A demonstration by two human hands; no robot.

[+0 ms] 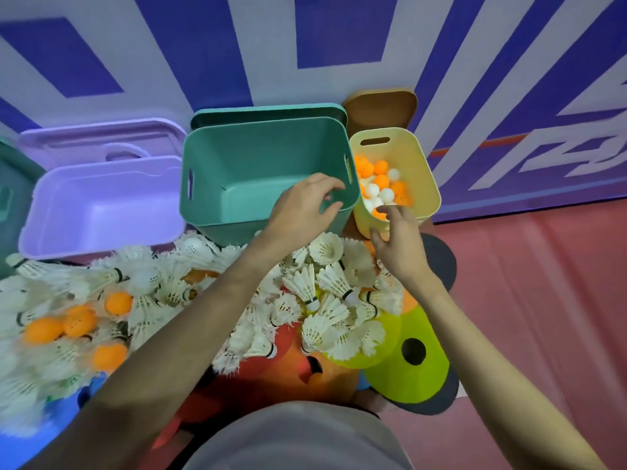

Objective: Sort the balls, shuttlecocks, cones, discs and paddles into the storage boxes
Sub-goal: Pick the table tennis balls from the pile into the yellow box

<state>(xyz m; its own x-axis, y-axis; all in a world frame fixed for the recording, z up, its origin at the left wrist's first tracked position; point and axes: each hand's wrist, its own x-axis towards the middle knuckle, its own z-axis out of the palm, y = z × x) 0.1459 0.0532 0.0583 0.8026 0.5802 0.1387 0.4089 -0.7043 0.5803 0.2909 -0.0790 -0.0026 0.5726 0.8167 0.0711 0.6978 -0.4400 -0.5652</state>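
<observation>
My left hand (305, 205) hovers over the front right corner of the empty green box (237, 164), fingers loosely curled and nothing visible in them. My right hand (398, 239) reaches to the front rim of the yellow box (400, 147), fingers stretched toward the orange and white balls (381, 186) inside. A large pile of white shuttlecocks (322, 290) lies under both forearms. Loose orange balls (78, 322) sit among the shuttlecocks at the left. Lime green cones (412, 368) and an orange cone (305, 374) lie close to me.
An empty purple box (101, 205) stands left of the green one, its lid (101, 137) leaning behind. A green lid (268, 111) and a brown lid (380, 106) lean on the wall. A dark box edge (10, 198) shows far left. Dark round pieces (439, 262) lie at the right.
</observation>
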